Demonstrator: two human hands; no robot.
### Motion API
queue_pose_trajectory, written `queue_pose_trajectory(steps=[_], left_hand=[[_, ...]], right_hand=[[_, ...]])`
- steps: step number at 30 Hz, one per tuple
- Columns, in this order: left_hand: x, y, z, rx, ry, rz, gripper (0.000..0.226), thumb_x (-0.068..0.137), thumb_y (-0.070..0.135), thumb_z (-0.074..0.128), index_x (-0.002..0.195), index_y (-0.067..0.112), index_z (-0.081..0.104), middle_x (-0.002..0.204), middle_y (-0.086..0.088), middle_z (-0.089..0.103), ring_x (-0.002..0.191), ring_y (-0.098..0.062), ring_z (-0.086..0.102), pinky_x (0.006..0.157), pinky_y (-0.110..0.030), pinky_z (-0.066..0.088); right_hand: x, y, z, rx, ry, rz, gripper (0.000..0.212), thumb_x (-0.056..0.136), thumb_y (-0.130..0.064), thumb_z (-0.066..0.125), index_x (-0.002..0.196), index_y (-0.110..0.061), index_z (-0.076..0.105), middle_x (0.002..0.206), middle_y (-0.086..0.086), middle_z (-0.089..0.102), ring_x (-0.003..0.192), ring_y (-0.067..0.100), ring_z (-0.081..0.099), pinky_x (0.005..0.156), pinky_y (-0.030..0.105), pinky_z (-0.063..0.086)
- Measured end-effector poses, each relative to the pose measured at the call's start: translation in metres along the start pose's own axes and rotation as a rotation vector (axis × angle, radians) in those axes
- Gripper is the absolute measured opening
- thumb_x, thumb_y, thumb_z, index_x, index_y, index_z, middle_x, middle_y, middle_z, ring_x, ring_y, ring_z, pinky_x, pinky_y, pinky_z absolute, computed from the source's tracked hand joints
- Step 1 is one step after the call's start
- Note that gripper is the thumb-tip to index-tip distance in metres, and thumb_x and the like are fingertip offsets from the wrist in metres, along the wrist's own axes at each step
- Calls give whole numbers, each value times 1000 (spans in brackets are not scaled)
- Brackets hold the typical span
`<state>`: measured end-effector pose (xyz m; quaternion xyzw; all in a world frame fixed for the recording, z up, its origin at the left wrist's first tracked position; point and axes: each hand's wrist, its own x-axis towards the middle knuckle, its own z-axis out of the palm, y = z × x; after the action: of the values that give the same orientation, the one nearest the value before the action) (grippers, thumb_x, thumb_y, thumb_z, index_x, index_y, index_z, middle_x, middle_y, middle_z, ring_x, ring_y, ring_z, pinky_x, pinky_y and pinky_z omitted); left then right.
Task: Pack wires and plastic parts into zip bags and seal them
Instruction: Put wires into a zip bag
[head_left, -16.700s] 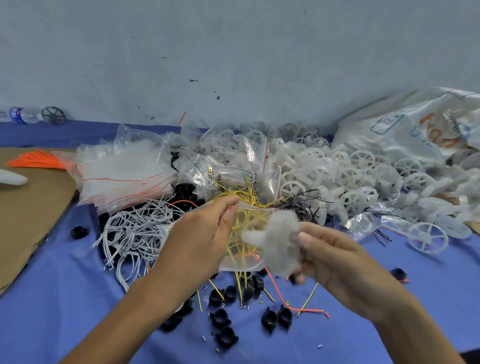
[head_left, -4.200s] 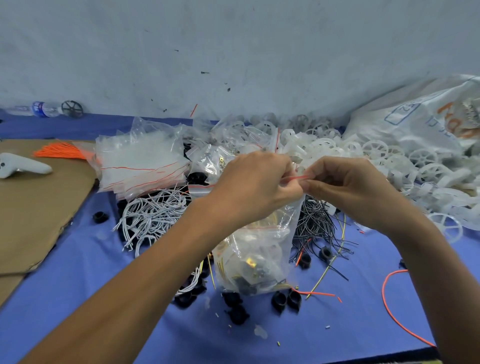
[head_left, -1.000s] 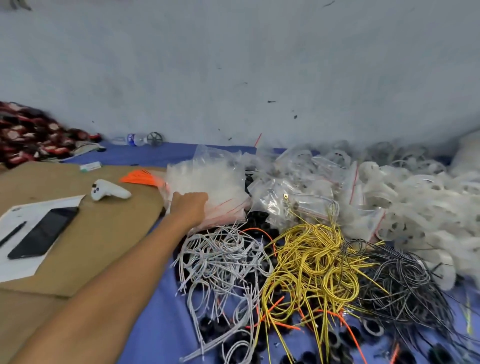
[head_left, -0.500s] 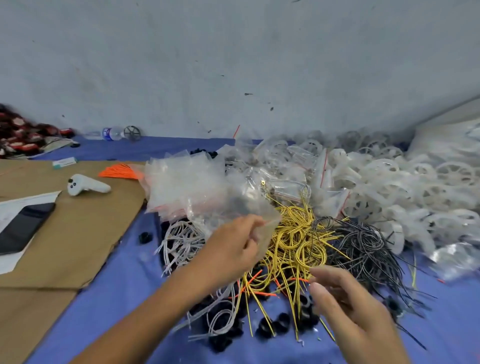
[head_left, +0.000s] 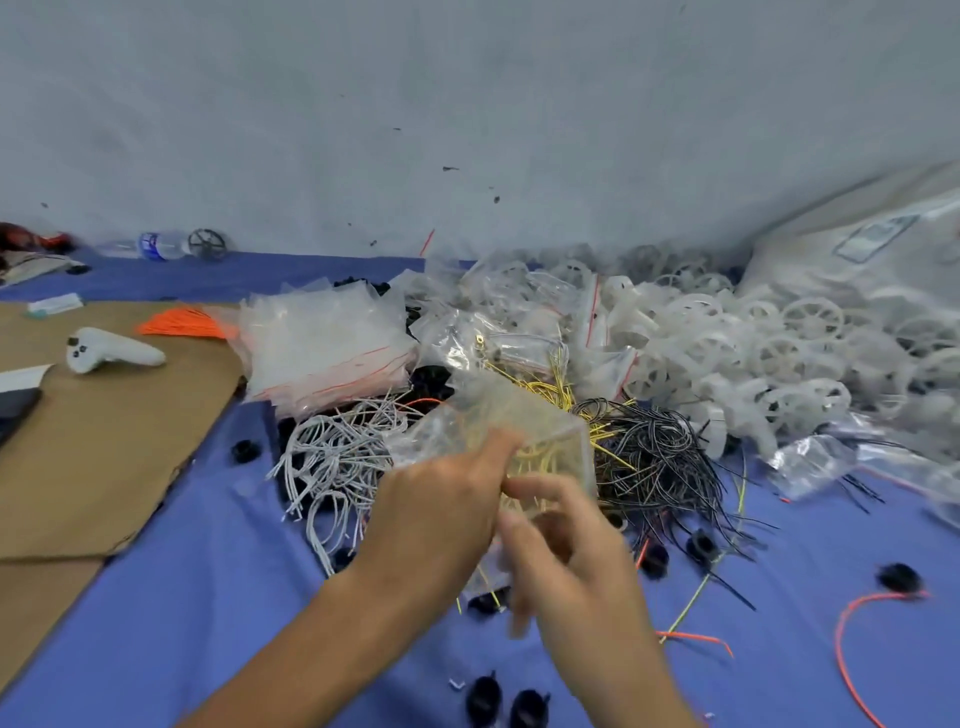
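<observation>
One controller (head_left: 111, 353) on cardboard (head_left: 104, 441), then bag stack (head_left: 322, 348), white wires (head_left: 337, 452). Left hand (head_left: 436, 519) pinches a bag (head_left: 519, 421) between fingers, veiling yellow wires (head_left: 550, 387); right hand (head_left: 576, 566) blurred, grip unclear. Black wires (head_left: 654, 467), wheels (head_left: 753, 353) rightward.

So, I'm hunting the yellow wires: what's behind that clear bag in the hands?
Yellow wires show through the clear bag; the left hand and right hand hide the rest.

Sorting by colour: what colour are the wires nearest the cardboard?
The wires are white, seen best in the head view.
</observation>
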<state>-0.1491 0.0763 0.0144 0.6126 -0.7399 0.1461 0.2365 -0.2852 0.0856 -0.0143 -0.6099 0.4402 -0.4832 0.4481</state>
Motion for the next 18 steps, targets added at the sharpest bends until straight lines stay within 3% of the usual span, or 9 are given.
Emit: queue_pose_trajectory(steps=[2, 3, 4, 6, 8, 11, 14, 15, 18], left_hand=[[-5, 7, -5, -72, -52, 65, 29, 80, 27, 66, 106, 31, 52, 59, 5, 61, 45, -23, 59, 38, -26, 36], [-7, 9, -9, -139, -81, 83, 30, 83, 26, 59, 110, 33, 49, 61, 4, 62, 49, -25, 60, 40, -29, 42], [-8, 10, -13, -209, -96, 83, 33, 84, 25, 55, 114, 37, 49, 63, 3, 64, 52, -26, 61, 43, -32, 45], [-8, 14, -20, -323, -93, 68, 39, 86, 26, 48, 122, 39, 56, 67, 0, 66, 60, -29, 63, 51, -35, 48], [-7, 17, -29, -421, -83, 82, 39, 89, 28, 45, 122, 36, 64, 73, 0, 70, 64, -30, 65, 55, -37, 52], [-8, 17, -39, -476, -96, 145, 34, 96, 39, 46, 124, 32, 65, 84, 11, 73, 70, -20, 68, 60, -35, 55], [-15, 9, -38, -538, -212, 139, 40, 94, 38, 51, 133, 42, 49, 75, 36, 51, 69, 10, 53, 64, -9, 39], [-18, 5, -37, -532, -240, 132, 43, 93, 38, 51, 136, 43, 45, 72, 37, 46, 68, 13, 49, 63, -7, 37], [-22, -4, -34, -393, -175, 169, 43, 92, 34, 48, 135, 34, 52, 76, 26, 58, 64, 2, 54, 57, -16, 46]], right_hand=[[14, -16, 4, 570, -31, 391, 20, 97, 0, 47, 111, -5, 60, 81, 7, 70, 70, 19, 67, 63, 28, 55], [20, -21, 3, 571, -36, 442, 20, 97, 4, 43, 106, -4, 59, 83, 9, 69, 79, 21, 67, 69, 33, 55], [27, -25, -2, 356, -79, 442, 21, 98, 4, 40, 95, -8, 57, 78, 6, 64, 82, 21, 63, 70, 37, 54], [30, -36, 10, -458, -353, 441, 28, 100, -3, 40, 81, -21, 50, 84, 7, 61, 91, 22, 58, 85, 40, 51], [25, -43, 15, -1140, -411, 162, 27, 100, 4, 39, 105, -14, 58, 105, 24, 60, 99, 23, 57, 95, 23, 40], [23, -41, 35, -1317, -219, 189, 41, 99, 11, 35, 138, 2, 47, 118, 25, 59, 107, 13, 59, 97, 18, 40], [13, -47, 54, -1581, -281, 437, 34, 81, 30, 52, 114, 22, 55, 86, 25, 62, 87, 22, 64, 95, 21, 46], [7, -29, 74, -1764, -378, 277, 29, 74, 35, 54, 101, 28, 55, 75, 26, 59, 78, 25, 63, 97, 24, 46], [13, -40, 73, -1308, -287, 464, 20, 82, 22, 50, 101, 14, 53, 77, 30, 48, 84, 29, 60, 89, 23, 49]])
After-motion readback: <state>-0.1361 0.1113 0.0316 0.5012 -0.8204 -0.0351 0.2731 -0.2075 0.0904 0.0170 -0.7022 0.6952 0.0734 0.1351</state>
